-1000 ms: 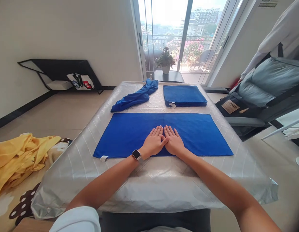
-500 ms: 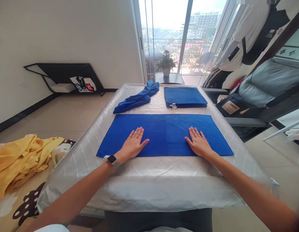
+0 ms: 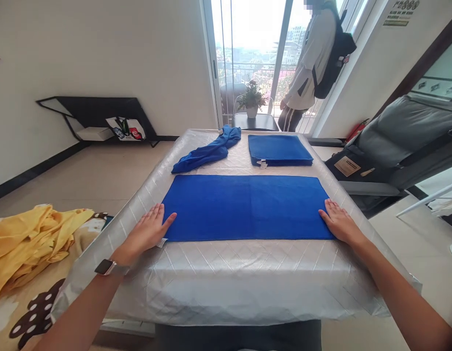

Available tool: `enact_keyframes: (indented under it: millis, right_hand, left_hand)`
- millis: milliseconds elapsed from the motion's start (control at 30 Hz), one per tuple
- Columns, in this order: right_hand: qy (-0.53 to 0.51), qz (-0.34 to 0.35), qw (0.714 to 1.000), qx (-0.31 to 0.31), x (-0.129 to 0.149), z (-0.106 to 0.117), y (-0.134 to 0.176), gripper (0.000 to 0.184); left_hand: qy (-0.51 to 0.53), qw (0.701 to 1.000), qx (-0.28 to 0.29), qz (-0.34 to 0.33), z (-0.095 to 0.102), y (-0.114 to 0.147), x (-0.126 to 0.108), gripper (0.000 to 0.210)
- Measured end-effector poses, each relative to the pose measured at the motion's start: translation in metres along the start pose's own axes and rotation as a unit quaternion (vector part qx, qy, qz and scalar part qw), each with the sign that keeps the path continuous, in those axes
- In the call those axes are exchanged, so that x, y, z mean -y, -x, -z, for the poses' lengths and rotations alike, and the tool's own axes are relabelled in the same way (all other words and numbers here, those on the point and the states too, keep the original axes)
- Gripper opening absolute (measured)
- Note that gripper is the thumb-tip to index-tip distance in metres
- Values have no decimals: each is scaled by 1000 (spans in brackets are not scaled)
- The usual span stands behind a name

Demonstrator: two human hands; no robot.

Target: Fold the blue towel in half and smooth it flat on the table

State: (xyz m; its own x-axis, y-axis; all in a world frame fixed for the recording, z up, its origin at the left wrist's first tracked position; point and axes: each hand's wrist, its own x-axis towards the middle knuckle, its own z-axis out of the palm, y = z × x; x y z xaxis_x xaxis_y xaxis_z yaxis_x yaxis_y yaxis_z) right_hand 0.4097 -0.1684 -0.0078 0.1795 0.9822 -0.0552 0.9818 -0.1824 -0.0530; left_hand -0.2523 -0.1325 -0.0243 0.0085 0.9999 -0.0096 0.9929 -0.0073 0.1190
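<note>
A blue towel (image 3: pixel 244 207) lies spread flat across the table, its long side facing me and a faint crease down its middle. My left hand (image 3: pixel 149 228), with a watch on the wrist, rests flat over the towel's left edge, fingers stretched out. Over the right edge lies my right hand (image 3: pixel 340 222), also open and flat. A small white tag sticks out by the towel's near left corner. Behind it, a crumpled blue towel (image 3: pixel 209 150) lies at the left and a neat stack of folded blue towels (image 3: pixel 280 150) at the right.
A silvery quilted cloth (image 3: pixel 226 273) covers the table. Yellow fabric (image 3: pixel 35 243) is heaped at the left. A grey armchair (image 3: pixel 386 141) stands at the right. Beyond the table are a potted plant (image 3: pixel 251 100) on a chair and a person with a backpack (image 3: pixel 333 63).
Both hands have slid outward over the towel, from its inner parts to its left and right edges. The person at the back has moved left, in front of the glass door.
</note>
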Motion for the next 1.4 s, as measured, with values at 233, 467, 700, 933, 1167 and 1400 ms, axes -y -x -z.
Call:
enact_keyframes:
  millis: [233, 467, 700, 933, 1167, 1400]
  right_hand:
    - [-41, 164, 984, -62, 111, 31, -27, 72]
    - [-75, 188, 979, -11, 256, 16, -90, 69]
    - [-46, 183, 982, -24, 257, -14, -98, 71]
    - [-39, 173, 984, 3, 255, -5, -101, 70]
    - [-31, 88, 996, 12, 148, 3, -119, 71]
    - [-35, -32, 999, -16, 17, 4, -123, 74]
  left_hand:
    - [35, 989, 6, -147, 29, -42, -111, 90]
    - [39, 964, -47, -261, 10, -101, -264, 74]
    - [62, 971, -30, -229, -19, -115, -272, 79]
    - [60, 975, -7, -215, -16, -124, -261, 86]
    - [41, 995, 1, -89, -1, -140, -169, 88]
    - [15, 999, -14, -36, -2, -153, -59, 82]
